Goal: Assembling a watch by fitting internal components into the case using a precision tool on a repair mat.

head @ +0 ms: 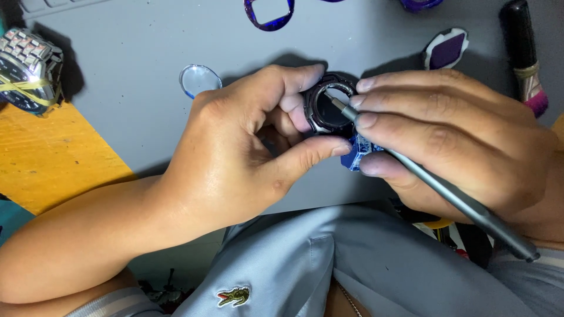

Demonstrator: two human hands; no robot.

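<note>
Fingers [294,120] of the left hand [235,152] clamped a black watch case [329,108]. Right hand [464,135] pinched a grey tool [446,194], its tip inside the case's open ring.

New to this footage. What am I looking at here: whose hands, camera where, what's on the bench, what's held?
One view only, from a camera worn on the person's head, looking down at their own two bare hands. No robot.

The left hand grips a round black watch case. The right hand holds a thin grey tool, its tip inside the case opening.

On the grey mat lie a clear round crystal, a blue frame piece and a purple-and-white part. A steel-banded watch sits far left, a brush far right.
</note>
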